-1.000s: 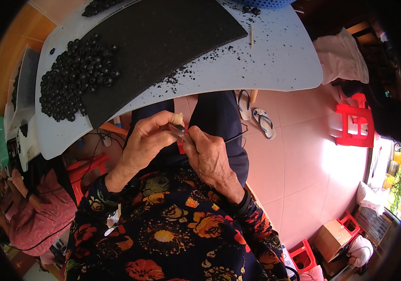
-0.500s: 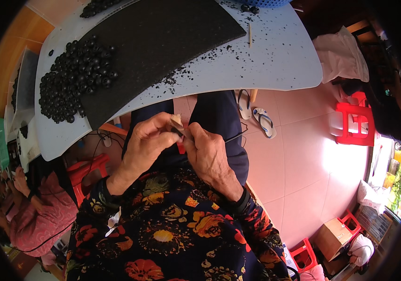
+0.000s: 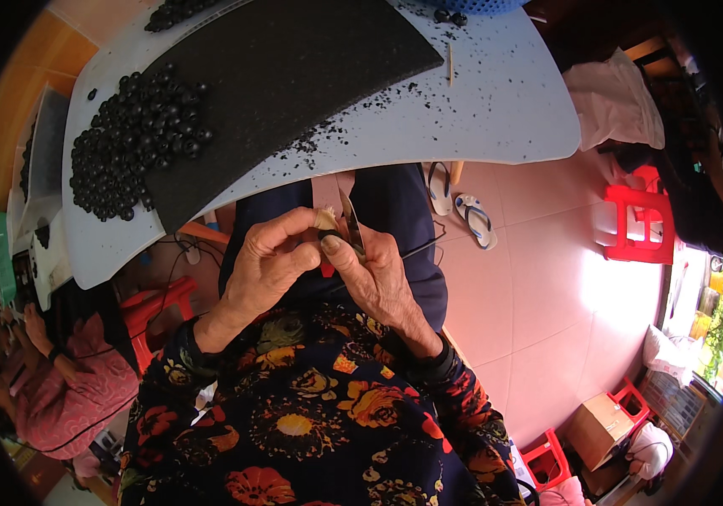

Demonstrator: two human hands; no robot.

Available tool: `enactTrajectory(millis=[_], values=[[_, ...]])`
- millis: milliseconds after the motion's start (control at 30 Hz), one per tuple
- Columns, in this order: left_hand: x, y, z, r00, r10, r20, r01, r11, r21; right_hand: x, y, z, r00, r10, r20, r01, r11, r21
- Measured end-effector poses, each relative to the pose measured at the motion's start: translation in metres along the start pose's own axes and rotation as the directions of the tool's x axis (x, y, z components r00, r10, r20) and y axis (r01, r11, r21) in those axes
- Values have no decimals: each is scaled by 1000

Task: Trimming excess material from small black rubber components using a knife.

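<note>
My left hand (image 3: pixel 267 257) is held over my lap just off the table's near edge, thumb and index finger pinched on a small dark bead-like piece (image 3: pixel 325 235), mostly covered by the fingers. A pale wrap (image 3: pixel 327 219) covers the tip of that index finger. My right hand (image 3: pixel 383 274) grips a small knife (image 3: pixel 350 218), its blade pointing up and away from me. The right thumb touches the dark piece, and the knife's handle is hidden in the palm. Beyond, a heap of round black beads (image 3: pixel 138 139) lies on the left of the table.
A black mat (image 3: pixel 294 67) spans the pale table (image 3: pixel 505 110), with dark crumbs and a thin stick (image 3: pixel 451 66) to its right. A blue basket (image 3: pixel 480 5) stands at the far edge. Sandals (image 3: pixel 475 221) and a red stool (image 3: pixel 642 221) are on the floor; another person (image 3: pixel 79 388) sits at left.
The knife blade has swung from lying against the left fingertips to standing upright, apart from them. My right thumb has moved left onto the dark piece.
</note>
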State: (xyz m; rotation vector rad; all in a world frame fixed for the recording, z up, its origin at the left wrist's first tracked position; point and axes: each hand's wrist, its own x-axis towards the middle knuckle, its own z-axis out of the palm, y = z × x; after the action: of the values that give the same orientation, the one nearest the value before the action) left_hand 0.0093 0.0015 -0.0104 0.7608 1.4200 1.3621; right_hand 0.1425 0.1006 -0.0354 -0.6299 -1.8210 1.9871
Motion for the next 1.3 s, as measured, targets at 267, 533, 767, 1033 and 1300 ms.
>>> enactTrajectory(millis=[267,533,767,1033,1300], values=[[-3,13,-10,997,-77,30,82,972,-221,5,-14,0,984,122,131,-162,917,365],[-6,14,-20,991,-113,65,131,859,-495,9,-22,14,992,125,-4,-117,941,317],[-12,14,-32,997,-31,76,65,863,-501,25,-47,29,985,-172,10,167,943,-289],[-13,7,-44,992,-4,124,51,925,-376,42,-72,33,999,-12,43,30,893,-450],[-16,11,-61,991,26,135,30,917,-399,203,-177,48,926,-377,-7,301,750,-589]])
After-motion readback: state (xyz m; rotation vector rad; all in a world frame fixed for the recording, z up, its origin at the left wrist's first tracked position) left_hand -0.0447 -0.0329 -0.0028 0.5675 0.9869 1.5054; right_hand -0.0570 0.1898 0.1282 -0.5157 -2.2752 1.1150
